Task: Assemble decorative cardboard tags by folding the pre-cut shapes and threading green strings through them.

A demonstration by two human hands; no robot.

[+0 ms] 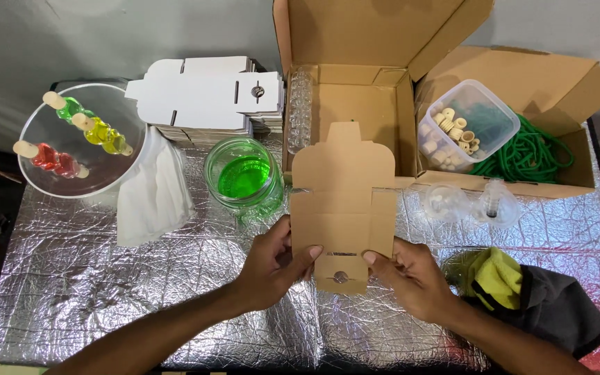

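I hold a flat brown die-cut cardboard blank (pixel 342 201) over the silver foil table (pixel 105 292), with its small tab with a round hole toward me. My left hand (pixel 272 264) grips its lower left edge, thumb on top. My right hand (pixel 411 274) grips its lower right edge, thumb on the cardboard as well. The blank lies just in front of an open brown box (pixel 355 104).
A green liquid jar (pixel 244 177) stands left of the blank. A stack of white flat blanks (pixel 203 94), a white cloth (pixel 154 194) and a clear bowl (pixel 81 139) with coloured bottles sit at left. At right: a box with green cord (pixel 529 153), a plastic tub (pixel 467 125), clear pieces (pixel 494 201), a yellow-grey cloth (pixel 529 295).
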